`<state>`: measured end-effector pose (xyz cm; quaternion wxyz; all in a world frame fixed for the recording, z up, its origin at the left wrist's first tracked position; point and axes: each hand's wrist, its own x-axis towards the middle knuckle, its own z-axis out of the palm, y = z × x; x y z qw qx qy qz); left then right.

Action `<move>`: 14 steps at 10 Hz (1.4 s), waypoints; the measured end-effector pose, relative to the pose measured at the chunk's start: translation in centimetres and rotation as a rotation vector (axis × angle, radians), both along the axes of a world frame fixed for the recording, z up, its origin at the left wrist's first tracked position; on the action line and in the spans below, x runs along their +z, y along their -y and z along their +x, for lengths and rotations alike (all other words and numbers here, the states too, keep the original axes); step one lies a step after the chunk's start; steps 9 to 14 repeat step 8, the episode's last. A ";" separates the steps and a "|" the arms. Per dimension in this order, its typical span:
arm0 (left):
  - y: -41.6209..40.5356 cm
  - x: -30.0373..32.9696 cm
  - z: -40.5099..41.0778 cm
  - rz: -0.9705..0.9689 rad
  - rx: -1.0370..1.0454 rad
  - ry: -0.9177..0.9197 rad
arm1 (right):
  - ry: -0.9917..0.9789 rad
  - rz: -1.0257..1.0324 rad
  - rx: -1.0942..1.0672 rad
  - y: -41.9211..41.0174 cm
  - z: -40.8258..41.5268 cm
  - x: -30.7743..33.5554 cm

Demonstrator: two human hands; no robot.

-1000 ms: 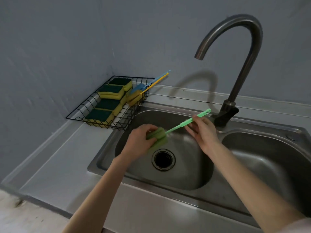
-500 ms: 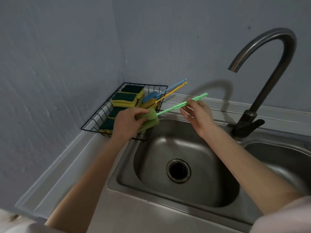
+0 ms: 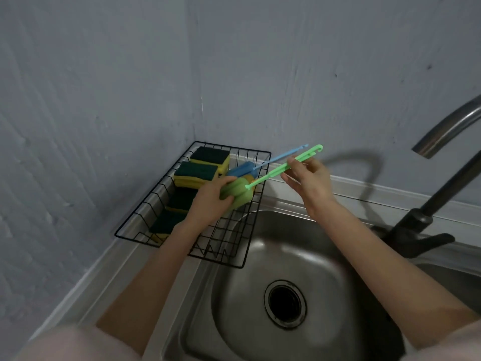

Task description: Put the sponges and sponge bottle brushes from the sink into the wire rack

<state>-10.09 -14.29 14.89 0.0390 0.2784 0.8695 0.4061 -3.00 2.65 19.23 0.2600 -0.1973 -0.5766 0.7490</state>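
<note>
Grey painted walls meet in a corner above a steel counter, and the wire rack (image 3: 158,196) sits in that corner, its right side just over the rim of the sink (image 3: 338,256). Sink bowl shows only the drain (image 3: 285,304); no sponges or brushes visible in it. Tap (image 3: 429,204) stands at the right, well clear.

Green bottle brush (image 3: 239,194) is held by both hands above the right part of the rack. Left hand (image 3: 208,201) wraps around the green foam head, fingers curled and pressing into it. Right hand (image 3: 309,178) pinches the green handle (image 3: 299,160) between thumb and fingertips, part way along, hook end sticking out past the hand. Long axis runs from lower left (foam head) up to upper right (hook), tilted, handle end higher and crossing out over the rack's far right corner toward the wall.

Blue bottle brush (image 3: 242,170) already lies in the rack just behind, nearly parallel, its handle poking over the back edge. Bit of yellow shows under it, cannot tell what. Four green-topped yellow sponges (image 3: 197,173) lie in a row down the rack's left side.

Left hand is the nearer one to the rack floor; head end is directly above free wire beside the blue brush. Judging from this, next move is lowering the head down and letting go, handle resting on the rim alongside the blue one. Looks like the last item.
</note>
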 end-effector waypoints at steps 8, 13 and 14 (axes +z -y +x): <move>-1.5 -3.3 -2.3 -0.243 -0.114 0.170 | 0.303 0.132 -0.007 -1.6 -0.1 -4.3; -1.5 -3.3 -2.3 -0.243 -0.114 0.170 | 0.303 0.132 -0.007 -1.6 -0.1 -4.3; -1.5 -3.3 -2.3 -0.243 -0.114 0.170 | 0.303 0.132 -0.007 -1.6 -0.1 -4.3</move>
